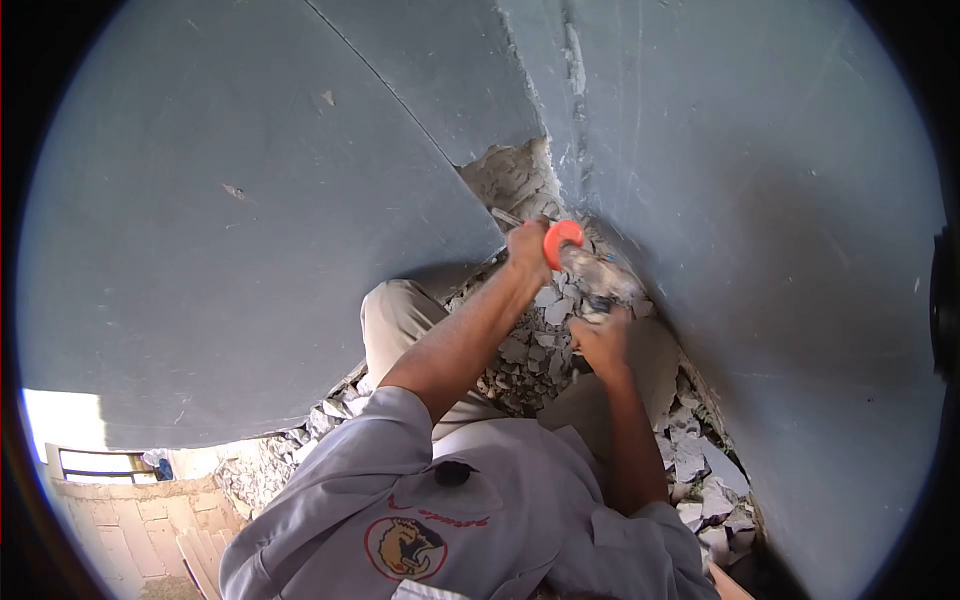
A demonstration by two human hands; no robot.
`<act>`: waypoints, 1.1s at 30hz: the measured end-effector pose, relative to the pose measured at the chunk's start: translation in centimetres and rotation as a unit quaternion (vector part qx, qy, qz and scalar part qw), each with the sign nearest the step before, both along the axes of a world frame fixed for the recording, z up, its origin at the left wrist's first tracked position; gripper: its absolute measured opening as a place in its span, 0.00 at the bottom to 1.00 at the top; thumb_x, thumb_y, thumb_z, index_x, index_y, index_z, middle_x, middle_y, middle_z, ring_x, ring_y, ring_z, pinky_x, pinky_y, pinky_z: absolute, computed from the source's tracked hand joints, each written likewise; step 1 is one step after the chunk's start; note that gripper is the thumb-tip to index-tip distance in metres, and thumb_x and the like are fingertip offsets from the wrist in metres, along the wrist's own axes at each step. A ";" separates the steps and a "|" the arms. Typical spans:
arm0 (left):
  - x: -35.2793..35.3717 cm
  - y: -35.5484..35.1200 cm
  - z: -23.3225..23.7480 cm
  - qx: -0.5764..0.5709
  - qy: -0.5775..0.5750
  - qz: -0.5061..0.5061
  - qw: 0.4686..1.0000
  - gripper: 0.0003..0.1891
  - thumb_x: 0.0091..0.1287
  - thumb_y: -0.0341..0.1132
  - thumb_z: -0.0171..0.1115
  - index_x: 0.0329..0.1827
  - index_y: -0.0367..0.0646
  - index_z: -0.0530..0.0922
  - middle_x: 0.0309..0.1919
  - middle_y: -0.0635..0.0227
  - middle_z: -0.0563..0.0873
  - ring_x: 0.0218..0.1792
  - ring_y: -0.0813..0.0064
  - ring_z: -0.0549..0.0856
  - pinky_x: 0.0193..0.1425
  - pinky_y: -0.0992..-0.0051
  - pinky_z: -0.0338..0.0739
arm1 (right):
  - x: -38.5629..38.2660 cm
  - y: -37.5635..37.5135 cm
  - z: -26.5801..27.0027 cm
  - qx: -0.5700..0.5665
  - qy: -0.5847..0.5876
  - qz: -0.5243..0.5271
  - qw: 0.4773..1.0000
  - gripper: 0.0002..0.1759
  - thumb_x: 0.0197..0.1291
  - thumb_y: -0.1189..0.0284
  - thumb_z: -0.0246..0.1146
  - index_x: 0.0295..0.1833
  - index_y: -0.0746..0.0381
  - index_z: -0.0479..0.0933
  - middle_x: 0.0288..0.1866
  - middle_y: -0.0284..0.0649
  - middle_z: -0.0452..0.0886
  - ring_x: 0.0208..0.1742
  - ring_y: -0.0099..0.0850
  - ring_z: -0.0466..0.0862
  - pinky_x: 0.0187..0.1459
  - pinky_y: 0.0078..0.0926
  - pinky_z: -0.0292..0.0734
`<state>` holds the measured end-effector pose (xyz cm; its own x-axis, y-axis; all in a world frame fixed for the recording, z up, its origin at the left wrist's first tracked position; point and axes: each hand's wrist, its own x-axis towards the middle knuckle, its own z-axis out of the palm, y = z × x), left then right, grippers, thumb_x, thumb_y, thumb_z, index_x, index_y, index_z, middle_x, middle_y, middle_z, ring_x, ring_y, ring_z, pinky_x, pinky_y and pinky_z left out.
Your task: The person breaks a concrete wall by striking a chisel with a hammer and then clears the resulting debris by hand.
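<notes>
My left hand (528, 247) is wrapped around a chisel (507, 217) with a round orange hand guard (563, 242). Its metal end points up and left, at the broken patch (512, 172) of bare masonry in the grey wall. Lower and to the right, my right hand (603, 342) is closed on what looks like a hammer (603, 277). Motion smears the hammer's head, which is close behind the orange guard, so contact cannot be made out. Broken plaster pieces (515, 352) lie beneath both hands, between my knees.
Grey painted walls (250, 230) rise on the left and on the right (800, 300), meeting at a corner ahead. More rubble (705, 475) runs along the right wall's foot, and another heap (265, 475) lies behind at the left. Brickwork (140, 525) shows at the lower left.
</notes>
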<state>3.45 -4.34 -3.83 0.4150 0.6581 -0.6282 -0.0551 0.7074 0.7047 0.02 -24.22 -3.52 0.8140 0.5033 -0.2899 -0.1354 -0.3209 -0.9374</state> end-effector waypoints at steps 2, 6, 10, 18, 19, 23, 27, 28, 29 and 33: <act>-0.2 1.4 -1.6 0.003 -0.044 -0.024 0.999 0.06 0.68 0.27 0.59 0.31 0.36 0.77 0.27 0.62 0.80 0.22 0.68 0.82 0.21 0.61 0.79 | -0.3 -1.0 -3.9 0.055 -0.035 0.001 0.998 0.15 0.55 0.78 0.72 0.45 0.67 0.76 0.31 0.39 0.80 0.29 0.23 0.82 0.30 0.26 0.78; -0.3 1.8 -0.4 0.023 0.063 -0.040 0.997 0.04 0.70 0.28 0.59 0.37 0.36 0.77 0.31 0.63 0.81 0.27 0.68 0.85 0.30 0.64 0.85 | -0.5 -2.5 1.3 0.170 -0.194 -0.096 0.961 0.09 0.57 0.79 0.70 0.40 0.65 0.75 0.32 0.38 0.78 0.34 0.23 0.80 0.35 0.24 0.76; -0.7 2.7 -1.1 0.027 0.029 -0.038 0.998 0.05 0.70 0.28 0.59 0.37 0.34 0.77 0.30 0.61 0.81 0.26 0.67 0.85 0.28 0.62 0.85 | -0.8 -0.2 2.4 0.380 -0.185 -0.171 0.890 0.10 0.59 0.79 0.69 0.47 0.64 0.79 0.35 0.42 0.80 0.41 0.29 0.82 0.44 0.28 0.78; -2.1 2.3 0.4 -0.038 0.018 -0.047 0.998 0.06 0.72 0.26 0.59 0.43 0.29 0.77 0.36 0.55 0.83 0.27 0.62 0.87 0.27 0.60 0.86 | -2.1 0.5 1.1 0.103 -0.002 -0.011 0.995 0.20 0.57 0.74 0.74 0.52 0.72 0.78 0.38 0.44 0.84 0.41 0.34 0.84 0.46 0.32 0.80; -1.5 2.8 0.7 -0.024 0.031 -0.065 0.997 0.08 0.73 0.28 0.59 0.45 0.29 0.77 0.36 0.57 0.84 0.28 0.64 0.87 0.29 0.60 0.87 | -2.1 0.2 2.9 0.156 -0.057 -0.053 0.985 0.19 0.58 0.75 0.73 0.51 0.72 0.78 0.38 0.44 0.83 0.41 0.34 0.84 0.46 0.32 0.79; -1.6 3.6 -0.2 0.019 0.055 -0.073 0.996 0.07 0.71 0.29 0.61 0.41 0.31 0.79 0.34 0.59 0.84 0.28 0.66 0.87 0.32 0.63 0.89 | -3.0 0.0 1.8 0.259 -0.179 -0.111 0.943 0.13 0.60 0.76 0.70 0.48 0.69 0.79 0.39 0.46 0.83 0.43 0.35 0.84 0.49 0.32 0.79; -2.0 2.2 2.2 -0.015 0.048 -0.080 0.996 0.05 0.72 0.27 0.60 0.40 0.32 0.78 0.36 0.59 0.83 0.29 0.66 0.87 0.34 0.62 0.89 | -1.7 3.4 -3.3 0.038 -0.118 0.037 0.992 0.14 0.49 0.74 0.70 0.40 0.70 0.79 0.32 0.51 0.85 0.33 0.48 0.86 0.36 0.42 0.80; -2.0 2.8 0.6 -0.004 0.041 -0.083 0.996 0.05 0.72 0.27 0.59 0.40 0.32 0.78 0.36 0.59 0.83 0.29 0.65 0.86 0.34 0.61 0.89 | -2.1 2.8 -3.7 0.076 -0.142 0.034 0.986 0.16 0.50 0.73 0.70 0.43 0.70 0.80 0.34 0.52 0.85 0.35 0.47 0.87 0.39 0.41 0.81; -1.5 4.2 -1.1 0.010 0.028 -0.078 0.997 0.05 0.72 0.26 0.59 0.40 0.32 0.78 0.36 0.59 0.83 0.30 0.65 0.86 0.34 0.61 0.89 | -2.0 2.7 -4.1 0.117 -0.172 0.041 0.977 0.18 0.50 0.73 0.71 0.46 0.70 0.80 0.36 0.53 0.86 0.37 0.47 0.88 0.41 0.39 0.82; -1.8 5.5 -2.8 -0.018 0.032 -0.095 0.995 0.04 0.73 0.26 0.57 0.42 0.32 0.78 0.35 0.60 0.82 0.31 0.64 0.86 0.34 0.59 0.89 | -3.9 1.6 -1.5 0.209 -0.168 -0.063 0.961 0.20 0.53 0.73 0.71 0.51 0.70 0.80 0.39 0.52 0.87 0.39 0.48 0.89 0.44 0.37 0.83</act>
<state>1.61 1.18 -6.65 0.4882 0.5480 -0.6792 0.1273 0.7252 0.6766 -3.86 -22.66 -5.03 0.8884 0.4095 0.2074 0.1853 0.0933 -0.9782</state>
